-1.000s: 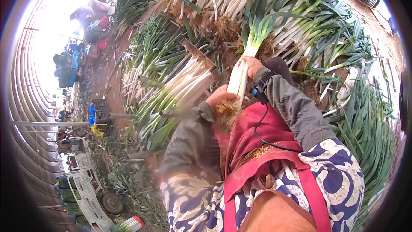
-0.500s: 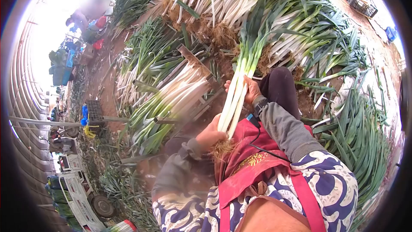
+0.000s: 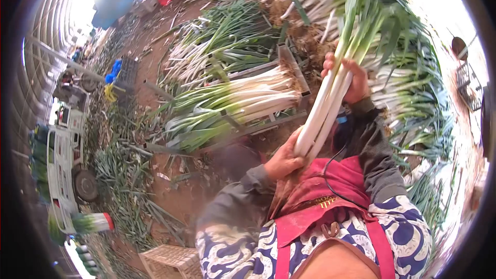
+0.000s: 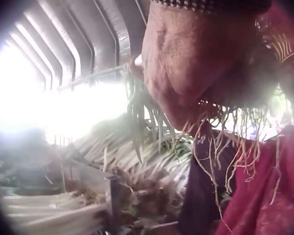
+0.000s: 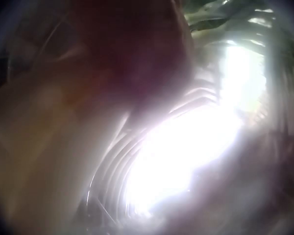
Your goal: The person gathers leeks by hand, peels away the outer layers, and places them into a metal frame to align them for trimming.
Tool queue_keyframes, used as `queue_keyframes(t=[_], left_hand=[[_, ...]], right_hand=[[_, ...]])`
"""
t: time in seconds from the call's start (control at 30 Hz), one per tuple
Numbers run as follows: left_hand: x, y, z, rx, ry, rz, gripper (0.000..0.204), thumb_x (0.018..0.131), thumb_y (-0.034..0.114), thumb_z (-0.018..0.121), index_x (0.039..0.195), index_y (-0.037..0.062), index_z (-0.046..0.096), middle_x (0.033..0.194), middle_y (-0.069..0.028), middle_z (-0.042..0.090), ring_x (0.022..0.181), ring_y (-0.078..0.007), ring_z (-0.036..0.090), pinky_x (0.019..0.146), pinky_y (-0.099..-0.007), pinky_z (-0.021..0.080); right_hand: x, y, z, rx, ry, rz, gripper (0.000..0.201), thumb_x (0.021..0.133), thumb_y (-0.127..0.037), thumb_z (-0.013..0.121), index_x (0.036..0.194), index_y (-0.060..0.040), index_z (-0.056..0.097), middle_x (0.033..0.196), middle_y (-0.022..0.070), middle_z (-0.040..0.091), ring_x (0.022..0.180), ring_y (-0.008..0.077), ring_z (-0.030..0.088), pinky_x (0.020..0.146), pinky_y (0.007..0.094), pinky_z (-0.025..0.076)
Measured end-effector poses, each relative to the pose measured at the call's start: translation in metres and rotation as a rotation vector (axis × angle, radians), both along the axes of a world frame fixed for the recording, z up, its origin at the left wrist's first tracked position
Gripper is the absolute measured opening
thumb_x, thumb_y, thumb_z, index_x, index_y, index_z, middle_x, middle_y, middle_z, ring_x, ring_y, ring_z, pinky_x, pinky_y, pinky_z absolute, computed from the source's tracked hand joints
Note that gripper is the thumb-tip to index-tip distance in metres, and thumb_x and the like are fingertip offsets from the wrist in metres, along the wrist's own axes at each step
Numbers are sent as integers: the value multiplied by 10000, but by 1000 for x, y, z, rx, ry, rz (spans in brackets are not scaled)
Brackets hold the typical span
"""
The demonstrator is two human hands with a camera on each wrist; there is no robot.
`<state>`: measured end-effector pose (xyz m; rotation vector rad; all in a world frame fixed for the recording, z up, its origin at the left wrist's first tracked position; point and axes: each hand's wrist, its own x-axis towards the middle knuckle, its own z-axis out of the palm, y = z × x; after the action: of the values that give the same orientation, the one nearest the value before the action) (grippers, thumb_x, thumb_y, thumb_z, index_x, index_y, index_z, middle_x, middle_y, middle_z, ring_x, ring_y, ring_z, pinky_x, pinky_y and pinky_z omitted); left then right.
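Observation:
A few long leeks [image 3: 323,116], white below and green above, slant across in front of the person's red apron. My left hand [image 3: 285,161] grips their white lower ends, near the roots. Thin stringy roots [image 4: 230,156] dangle below that hand [image 4: 181,73] in the left wrist view. Higher up, where white turns to green, my right hand [image 3: 357,80] has its fingers curled round the stalks. Pale stalks [image 5: 63,161] fill the left of the blurred right wrist view. The leaves point away, overlapping the heap behind.
More leeks [image 3: 258,93] lie in a low metal frame [image 3: 292,67] ahead on the left. Large heaps of leeks [image 3: 408,82] spread at the back and right. A slatted crate [image 3: 168,258] stands at lower left, with a white truck [image 3: 67,150] farther off.
Both hands still hold the leeks; the right hand has slid up toward the leaves. In the head view the bundle has shifted right, and the surroundings have turned with the head.

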<state>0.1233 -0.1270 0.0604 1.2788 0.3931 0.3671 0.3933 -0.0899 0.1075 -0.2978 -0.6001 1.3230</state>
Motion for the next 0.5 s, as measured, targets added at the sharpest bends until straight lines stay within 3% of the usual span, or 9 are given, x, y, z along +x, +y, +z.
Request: queue_keyframes(t=[0.1,0.2,0.23,0.27,0.3,0.37,0.4,0.47,0.5], left_hand=[[6,28,-5,228,190,176,874,803,63,611,1478,43,57,1358,-128,391,1200,-178,430,1040,-305,311],[-2,55,-17,323,80,384,859,829,41,576,1474,33,8,1364,-177,404,1203,-233,467,1026,-316,343],[-13,62,-7,653,330,472,823,842,-1,545,1474,35,20,1387,-203,392,1223,-278,475,1014,-339,371],[-25,71,5,530,259,477,813,845,-6,538,1473,34,24,1388,-211,390,1231,-286,472,1015,-348,373],[-37,79,18,407,190,481,803,848,-10,531,1473,34,28,1388,-219,389,1238,-294,469,1016,-357,376],[-64,96,31,292,118,544,770,850,-12,514,1471,35,60,1372,-222,407,1231,-291,478,1017,-390,382],[-79,103,25,346,155,626,758,848,-17,505,1469,38,73,1360,-217,424,1223,-293,483,1020,-391,381],[-114,118,3,393,261,777,740,842,-24,495,1465,40,100,1335,-207,455,1211,-293,489,1027,-393,377],[-131,124,-10,385,327,849,733,838,-27,494,1462,40,114,1323,-202,469,1207,-292,490,1031,-395,374]], right_hand=[[-20,50,66,-91,-361,0,402,827,-213,633,1159,-34,492,931,68,567,829,181,577,766,341,501],[-72,119,97,-37,-689,-75,226,782,-124,643,952,9,578,795,62,596,666,148,604,586,282,503],[-92,146,94,81,-841,-138,204,744,-57,614,926,29,578,768,64,595,633,143,600,539,274,493],[-110,175,78,267,-983,-230,296,709,-18,597,993,46,542,726,80,591,605,152,595,518,288,496],[-137,202,64,216,-1197,-427,429,704,-3,588,1111,64,472,700,135,602,595,205,614,513,330,508],[-184,240,15,142,-1491,-428,625,718,-21,565,1298,53,345,801,241,621,660,312,652,520,392,521],[-203,263,-31,418,-1516,-651,674,722,-51,568,1351,-6,327,834,222,619,669,340,652,531,425,523],[-232,269,-100,239,-1764,-382,649,749,-104,571,1365,-187,382,896,179,600,748,350,653,617,450,528],[-239,268,-135,194,-1794,-196,647,749,-131,609,1356,-214,401,922,184,600,802,352,648,665,454,526]])
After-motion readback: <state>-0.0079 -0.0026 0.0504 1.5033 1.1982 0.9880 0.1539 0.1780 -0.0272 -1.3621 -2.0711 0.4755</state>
